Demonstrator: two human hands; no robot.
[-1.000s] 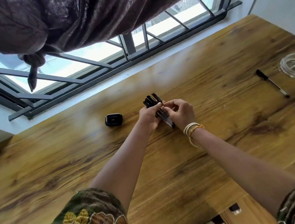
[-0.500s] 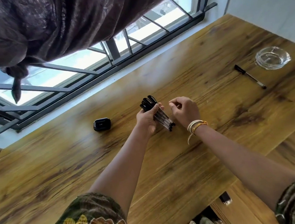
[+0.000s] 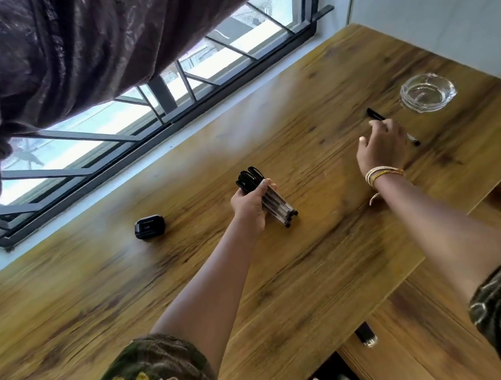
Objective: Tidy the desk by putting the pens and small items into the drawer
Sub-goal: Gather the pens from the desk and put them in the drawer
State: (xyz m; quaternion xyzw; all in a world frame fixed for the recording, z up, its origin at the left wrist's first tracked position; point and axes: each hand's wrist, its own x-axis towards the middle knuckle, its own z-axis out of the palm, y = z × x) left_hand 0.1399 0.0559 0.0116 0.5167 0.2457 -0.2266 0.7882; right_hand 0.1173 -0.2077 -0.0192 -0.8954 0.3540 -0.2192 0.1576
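Note:
My left hand point(image 3: 251, 204) is closed around a bundle of black-capped pens point(image 3: 271, 198), held tilted just above the middle of the wooden desk point(image 3: 193, 294). Far to the right, my right hand point(image 3: 381, 147) hovers over a single black pen point(image 3: 375, 115) that lies on the desk. Its fingers are spread and reach the pen's middle, hiding that part; I cannot tell whether they touch it. A small black case point(image 3: 149, 227) sits on the desk to the left of the bundle.
A clear glass ashtray point(image 3: 428, 92) stands at the desk's far right, just beyond the single pen. A barred window with a dark knotted curtain point(image 3: 62, 48) runs along the back. A drawer handle point(image 3: 366, 334) shows below the desk's front edge.
My right hand has let go of the bundle and moved right to the lone pen by the ashtray. My left hand still holds the bundle in place.

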